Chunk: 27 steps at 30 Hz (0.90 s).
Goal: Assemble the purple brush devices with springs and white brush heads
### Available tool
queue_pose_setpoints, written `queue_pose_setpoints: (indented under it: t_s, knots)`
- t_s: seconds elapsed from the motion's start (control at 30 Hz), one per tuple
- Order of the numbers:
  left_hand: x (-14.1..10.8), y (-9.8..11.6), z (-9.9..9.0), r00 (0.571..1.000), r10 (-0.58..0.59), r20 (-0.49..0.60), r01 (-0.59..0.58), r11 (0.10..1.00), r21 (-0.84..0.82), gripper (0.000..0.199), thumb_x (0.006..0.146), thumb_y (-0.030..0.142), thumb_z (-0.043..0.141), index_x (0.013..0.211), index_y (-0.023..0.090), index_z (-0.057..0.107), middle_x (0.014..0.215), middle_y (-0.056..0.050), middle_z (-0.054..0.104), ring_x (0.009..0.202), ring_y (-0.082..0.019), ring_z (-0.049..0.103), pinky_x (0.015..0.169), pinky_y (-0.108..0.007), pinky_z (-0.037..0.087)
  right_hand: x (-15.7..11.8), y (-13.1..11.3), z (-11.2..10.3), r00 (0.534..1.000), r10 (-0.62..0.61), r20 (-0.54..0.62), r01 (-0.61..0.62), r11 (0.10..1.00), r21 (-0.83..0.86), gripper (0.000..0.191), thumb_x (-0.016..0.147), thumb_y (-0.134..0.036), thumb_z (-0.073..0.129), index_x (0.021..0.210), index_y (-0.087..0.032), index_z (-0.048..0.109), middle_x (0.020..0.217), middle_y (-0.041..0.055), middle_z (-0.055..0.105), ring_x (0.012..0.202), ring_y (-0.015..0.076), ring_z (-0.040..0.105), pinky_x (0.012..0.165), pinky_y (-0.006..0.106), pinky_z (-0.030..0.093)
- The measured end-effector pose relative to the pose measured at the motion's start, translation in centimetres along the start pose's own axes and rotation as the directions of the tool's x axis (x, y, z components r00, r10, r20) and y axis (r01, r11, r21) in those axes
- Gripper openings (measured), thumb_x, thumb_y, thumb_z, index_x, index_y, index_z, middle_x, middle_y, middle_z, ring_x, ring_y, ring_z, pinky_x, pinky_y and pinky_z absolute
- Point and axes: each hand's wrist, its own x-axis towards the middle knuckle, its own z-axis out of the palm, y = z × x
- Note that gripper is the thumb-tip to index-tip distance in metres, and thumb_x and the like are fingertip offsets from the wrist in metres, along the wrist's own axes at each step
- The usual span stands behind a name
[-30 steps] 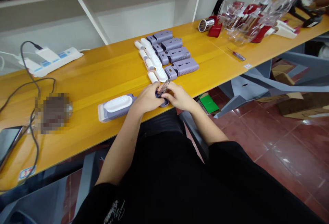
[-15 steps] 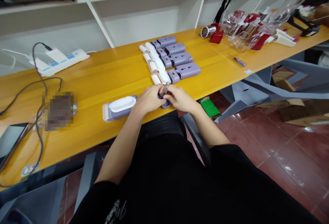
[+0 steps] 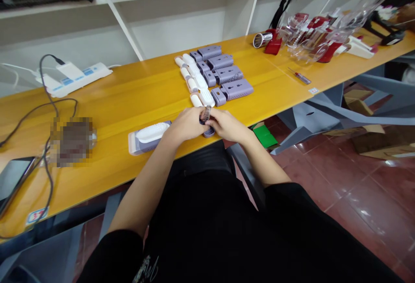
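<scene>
My left hand point(image 3: 188, 123) and my right hand point(image 3: 228, 126) meet near the table's front edge, fingers curled together around a small purple-grey plastic part point(image 3: 209, 133). A shiny, ribbed metal piece point(image 3: 207, 112), perhaps a coil, sticks up between them. My fingers hide most of both pieces, and which fingertips grip the metal is unclear. Left of my hands lies a purple-grey body in a clear cover point(image 3: 132, 143), topped with a white oval piece point(image 3: 152, 132). Beyond my hands are rows of white oval parts point(image 3: 207, 97), small purple-grey caps point(image 3: 219, 97) and larger slotted purple-grey housings point(image 3: 238, 89).
A screwdriver point(image 3: 300, 75) lies to the right, before red and clear grater parts point(image 3: 329, 51). At left are a power strip point(image 3: 81, 79), cables, a phone point(image 3: 14, 175) and a blurred-out object point(image 3: 74, 141). White shelves point(image 3: 175, 19) stand behind the wooden table point(image 3: 129, 92).
The metal piece between my fingers has tipped slightly more upright and left. My left forearm has shifted a little left; both hands stay together in the same place.
</scene>
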Motion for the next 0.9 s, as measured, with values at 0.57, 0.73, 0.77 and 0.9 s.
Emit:
queue_pose_setpoints:
  t_s: [0.57,0.73,0.77,0.9]
  knots:
    - [1.6,0.8,-1.2,0.982,0.108,0.155,-0.137,0.973,0.187,0.014,0.076,0.022,0.078,0.089,0.024,0.078,0.084,-0.004,0.076,0.074,-0.024,0.067,0.066,-0.035,0.042,0.0,-0.4,-0.1,0.999,0.035,-0.023,-0.034,0.999,0.022,0.011,0.105,-0.015,0.066,0.114,-0.019,0.072,0.105,0.008,0.08,0.091,0.0238,0.07,0.093,0.037,0.055]
    - [2.3,0.6,-1.7,0.968,0.132,0.211,-0.163,0.977,0.134,0.007,0.077,0.024,0.081,0.081,0.023,0.075,0.078,-0.002,0.073,0.071,-0.021,0.064,0.066,-0.034,0.043,0.0,-0.3,0.0,0.999,0.024,-0.031,-0.023,0.999,0.032,0.012,0.103,-0.012,0.067,0.112,-0.019,0.072,0.104,0.0076,0.079,0.091,0.0232,0.07,0.092,0.037,0.055]
    - [2.4,0.7,-1.8,0.969,0.124,0.214,-0.156,0.978,0.137,0.008,0.076,0.024,0.082,0.08,0.023,0.075,0.077,-0.002,0.073,0.071,-0.021,0.064,0.066,-0.034,0.044,0.0,-0.2,0.0,0.999,0.022,-0.03,-0.021,0.999,0.033,0.013,0.103,-0.011,0.066,0.112,-0.019,0.072,0.104,0.0075,0.079,0.091,0.0231,0.07,0.092,0.037,0.054]
    - [2.4,0.7,-1.7,0.971,0.126,0.201,-0.157,0.976,0.148,0.01,0.073,0.023,0.084,0.079,0.023,0.075,0.075,-0.002,0.072,0.068,-0.021,0.062,0.065,-0.034,0.042,0.0,-0.2,0.0,0.999,0.028,-0.029,-0.027,0.999,0.037,0.014,0.103,-0.012,0.068,0.114,-0.019,0.072,0.1,0.0063,0.078,0.089,0.023,0.069,0.091,0.037,0.054]
